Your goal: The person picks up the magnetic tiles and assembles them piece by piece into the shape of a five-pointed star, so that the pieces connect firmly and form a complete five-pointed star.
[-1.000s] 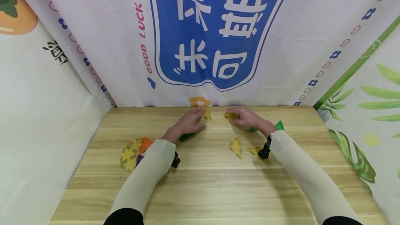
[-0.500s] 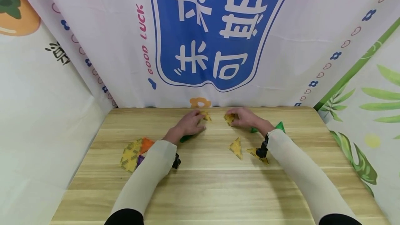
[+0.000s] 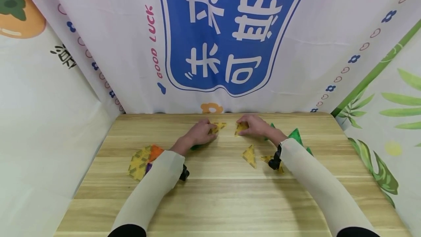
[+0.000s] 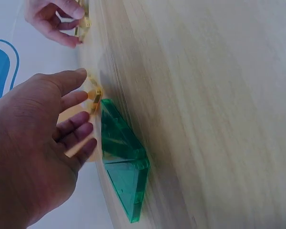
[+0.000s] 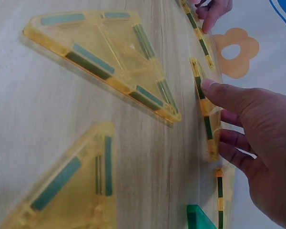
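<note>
My left hand (image 3: 200,132) pinches a yellow triangular magnetic tile (image 3: 219,126) by its left side near the table's back edge. In the left wrist view its thumb and index fingertip are right at that tile (image 4: 96,95). Across a short gap, my right hand (image 3: 254,125) holds another yellow triangular tile (image 3: 239,130), thumb on one edge and fingers at the opposite side, as the right wrist view shows. Green triangular tiles (image 4: 119,133) stand beside the left hand's fingers, mostly hidden under that hand in the head view.
Two yellow triangles (image 3: 249,155) lie in front of the right hand, one partly behind the wrist camera. More green tiles (image 3: 296,135) are by the right forearm. At left, joined yellow tiles (image 3: 139,164) meet an orange tile (image 3: 155,153) and a purple one. A printed curtain (image 3: 296,83) borders the table's back.
The tile in my left hand has turned and come slightly toward me, showing more of itself. My right hand's tile has also turned and shifted a little nearer.
</note>
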{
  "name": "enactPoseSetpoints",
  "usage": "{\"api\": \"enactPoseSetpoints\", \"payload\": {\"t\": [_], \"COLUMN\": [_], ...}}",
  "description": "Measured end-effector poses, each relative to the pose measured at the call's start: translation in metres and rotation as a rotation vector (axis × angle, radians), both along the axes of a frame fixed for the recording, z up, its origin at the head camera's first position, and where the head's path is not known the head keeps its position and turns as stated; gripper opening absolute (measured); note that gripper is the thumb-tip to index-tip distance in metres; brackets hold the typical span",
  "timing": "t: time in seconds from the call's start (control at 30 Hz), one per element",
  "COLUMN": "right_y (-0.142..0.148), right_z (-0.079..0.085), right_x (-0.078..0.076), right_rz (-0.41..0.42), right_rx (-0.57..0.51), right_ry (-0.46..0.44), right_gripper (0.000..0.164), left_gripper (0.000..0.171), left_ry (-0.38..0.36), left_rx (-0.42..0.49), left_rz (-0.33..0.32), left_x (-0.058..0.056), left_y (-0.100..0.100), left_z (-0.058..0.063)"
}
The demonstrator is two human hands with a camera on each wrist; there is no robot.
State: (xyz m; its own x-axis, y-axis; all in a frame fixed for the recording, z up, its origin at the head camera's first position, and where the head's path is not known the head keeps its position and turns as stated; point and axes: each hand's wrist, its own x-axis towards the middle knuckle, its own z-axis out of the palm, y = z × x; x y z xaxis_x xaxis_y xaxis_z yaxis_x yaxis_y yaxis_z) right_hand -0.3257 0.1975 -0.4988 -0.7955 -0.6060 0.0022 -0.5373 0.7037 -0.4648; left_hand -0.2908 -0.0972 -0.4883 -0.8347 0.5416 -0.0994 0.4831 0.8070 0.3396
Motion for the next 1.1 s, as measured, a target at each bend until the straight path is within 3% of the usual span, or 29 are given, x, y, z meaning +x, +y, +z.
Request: {"api": "enactPoseSetpoints", "payload": {"t": [0.27, 0.3, 0.47, 0.57, 0.8, 1.1], "right_y": [0.002, 0.003, 0.004, 0.003, 0.003, 0.003], "right_z": [0.007, 0.008, 0.009, 0.008, 0.006, 0.002], "right_x": [0.002, 0.002, 0.003, 0.003, 0.004, 0.007], "right_rz": [0.068, 0.077, 0.095, 0.073, -0.019, -0.068], "right_rx": [0.004, 0.002, -0.016, -0.022, -0.044, -0.183], "right_ry": [-0.006, -0.006, -0.019, -0.024, -0.069, -0.21], "right_gripper": [0.044, 0.042, 0.038, 0.038, 0.039, 0.029], "left_gripper": [0.047, 0.048, 0.051, 0.051, 0.051, 0.052], "left_ry": [-0.054, -0.057, -0.088, -0.093, -0.02, 0.007], "left_rx": [0.099, 0.111, 0.085, 0.054, 0.075, 0.054], "left_rz": [-0.116, -0.145, -0.185, -0.162, -0.12, -0.004], "left_x": [-0.011, -0.017, -0.02, -0.015, -0.013, -0.011], "left_y": [-0.006, -0.009, -0.009, -0.007, -0.002, 0.004], "left_z": [-0.001, -0.01, -0.008, 0.001, -0.006, -0.008]}}
